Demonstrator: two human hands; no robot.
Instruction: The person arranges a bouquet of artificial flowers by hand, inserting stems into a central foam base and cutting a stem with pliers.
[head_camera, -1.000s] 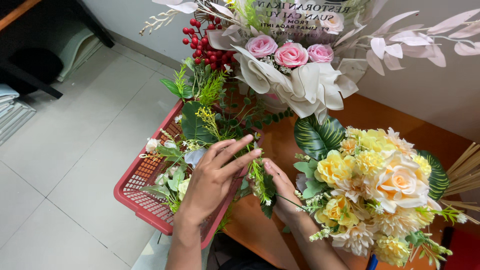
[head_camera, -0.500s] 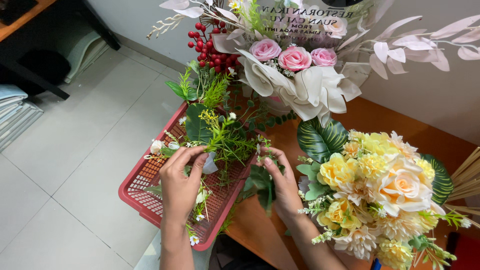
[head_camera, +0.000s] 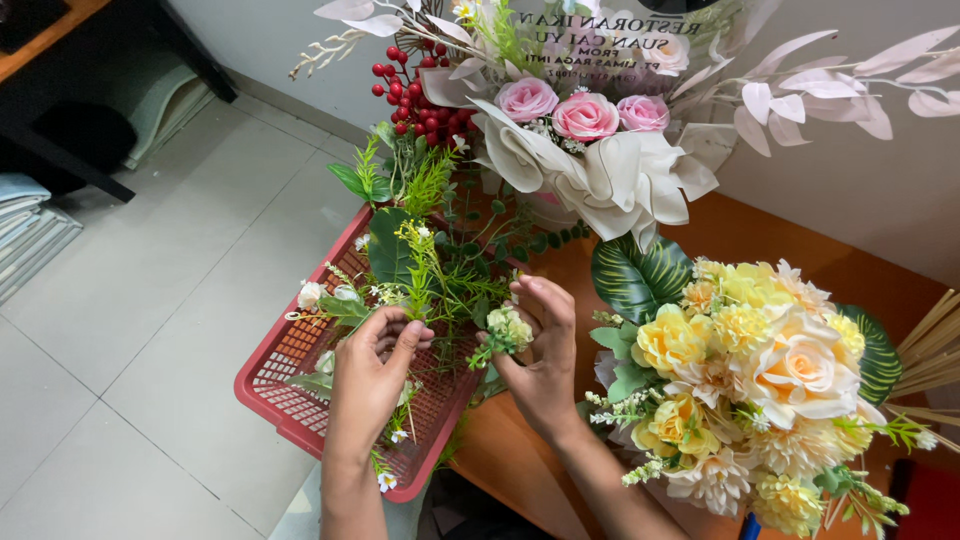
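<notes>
Right hand (head_camera: 545, 365) now curls around a small pale green-white flower cluster (head_camera: 508, 328), fingers bent, thumb side pinching it; half a second ago it was flatter against the greenery with nothing clearly picked out. So a single sprig is now separated from the pile.

Left hand (head_camera: 375, 370) sits just left of the cluster, over the red basket (head_camera: 275, 395). Fingers half-curled around thin green stems (head_camera: 440, 290); grip looks loose, though leaves hide the fingertips, so can't say how firmly it holds. A second ago this hand lay spread on top of the greens, further right; it has pulled back toward the basket edge.

Outward: yellow and peach bouquet (head_camera: 750, 380) just right of the right hand, on the orange table (head_camera: 760, 235). Pink roses with cream wrap (head_camera: 585, 150) beyond both hands, red berries (head_camera: 415, 90) to their far left. Grey tiled floor (head_camera: 130, 300) left of the basket.

Net: sorting has moved from rummaging to one piece in hand.
</notes>
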